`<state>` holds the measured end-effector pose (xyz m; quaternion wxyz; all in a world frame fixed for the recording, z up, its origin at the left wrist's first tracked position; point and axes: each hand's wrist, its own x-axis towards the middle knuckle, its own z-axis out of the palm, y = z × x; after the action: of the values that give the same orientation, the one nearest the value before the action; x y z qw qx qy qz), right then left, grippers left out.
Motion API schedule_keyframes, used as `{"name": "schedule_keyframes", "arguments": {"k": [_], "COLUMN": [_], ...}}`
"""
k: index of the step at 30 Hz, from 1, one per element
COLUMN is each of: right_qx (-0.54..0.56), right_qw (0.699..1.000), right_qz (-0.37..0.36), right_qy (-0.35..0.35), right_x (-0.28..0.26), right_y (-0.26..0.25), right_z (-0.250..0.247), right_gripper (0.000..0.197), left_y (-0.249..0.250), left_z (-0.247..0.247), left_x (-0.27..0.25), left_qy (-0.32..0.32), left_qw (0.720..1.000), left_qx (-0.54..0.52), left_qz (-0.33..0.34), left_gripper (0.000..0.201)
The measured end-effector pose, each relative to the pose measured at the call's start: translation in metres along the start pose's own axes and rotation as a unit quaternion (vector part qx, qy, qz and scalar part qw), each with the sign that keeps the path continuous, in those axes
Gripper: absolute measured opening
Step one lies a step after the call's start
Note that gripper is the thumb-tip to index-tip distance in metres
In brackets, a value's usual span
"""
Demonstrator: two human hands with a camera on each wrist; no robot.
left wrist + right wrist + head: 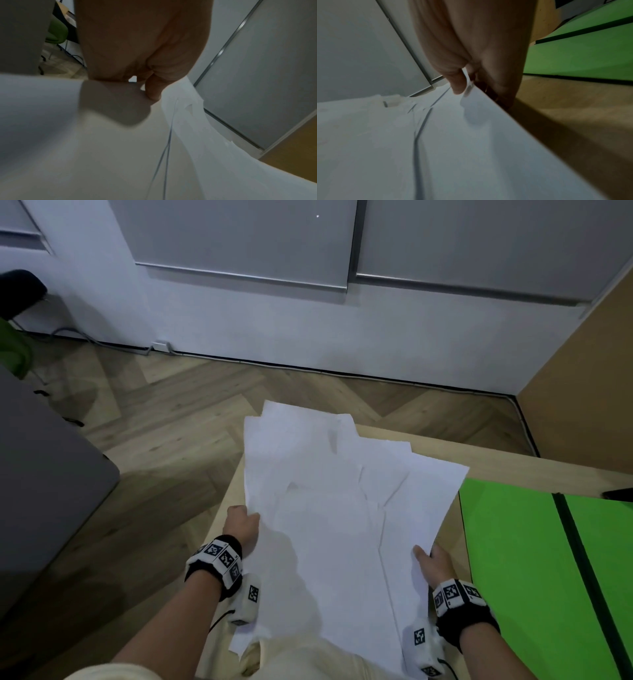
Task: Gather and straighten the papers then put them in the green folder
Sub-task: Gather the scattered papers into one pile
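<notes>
Left hand: pinches the left edge of the loose white paper sheets.
Right hand: thumb on top and fingers beneath, pinching the right edge.
Papers: lifted, fanned and misaligned above the light wooden table.
Method: loosen both pinches slightly and tap the lower edges on the table until the corners match.
Bright green folder: lies open just right of the papers.
Obstruction: the far sheets overhang the table edge above the herringbone wood floor; they may slip.

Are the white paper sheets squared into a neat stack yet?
No. The white paper sheets are fanned, corners and edges offset; the left hand and right hand grip opposite sides.
</notes>
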<state>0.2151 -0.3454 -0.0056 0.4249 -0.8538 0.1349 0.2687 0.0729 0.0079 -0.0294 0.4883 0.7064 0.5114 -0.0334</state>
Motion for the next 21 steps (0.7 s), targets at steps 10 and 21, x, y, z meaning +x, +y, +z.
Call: {"name": "schedule_keyframes", "arguments": {"k": [10,21], "right_qx": [0.030,-0.046], "right_qw": [0.997,0.998], "right_qz": [0.027,-0.018], "right_qy": [-0.066,-0.039], "right_x": [-0.008,-0.010], "right_y": [-0.003,-0.028], "right_z": [0.010,0.028], "right_gripper": [0.045,0.025], "left_y": [0.026,0.026], "left_z": [-0.005,0.012], "left_x": [-0.033,-0.031], "left_qy": [-0.030,-0.023], "left_qw": [0.995,0.995], "left_qx": [-0.095,-0.095], "left_qz": [0.014,-0.009], "left_gripper": [0.039,0.035]}}
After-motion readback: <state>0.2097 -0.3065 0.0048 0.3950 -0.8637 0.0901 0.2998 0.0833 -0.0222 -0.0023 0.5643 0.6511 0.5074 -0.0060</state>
